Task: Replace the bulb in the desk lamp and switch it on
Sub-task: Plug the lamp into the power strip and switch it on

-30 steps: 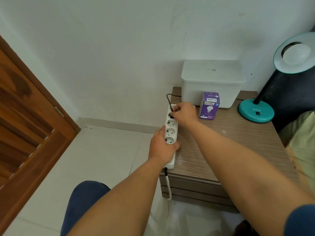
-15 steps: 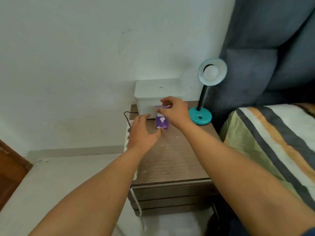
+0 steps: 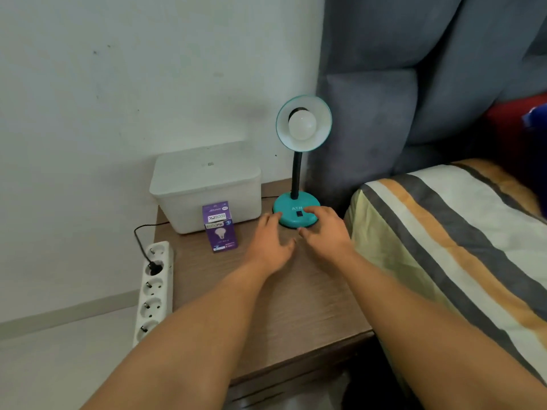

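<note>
On worktop point(image 3: 296, 315): teal lamp point(image 3: 297, 216) (bulb point(image 3: 302, 124) fitted, unlit), purple box point(image 3: 219, 226). Left hand point(image 3: 270, 247) open, empty, beside base; right hand point(image 3: 324, 232) open, fingertips on base.

teal lamp point(image 3: 297, 213), purple box point(image 3: 220, 227), striped bedcover point(image 3: 455, 232) (orange, grey, cream).

Two bare forearms, uncovered to the lower frame edge (no sleeve, watch or ring in sight). Left hand point(image 3: 270, 247) and right hand point(image 3: 324, 235) ungloved, nails short, fingers plain and unmarked throughout.
</note>
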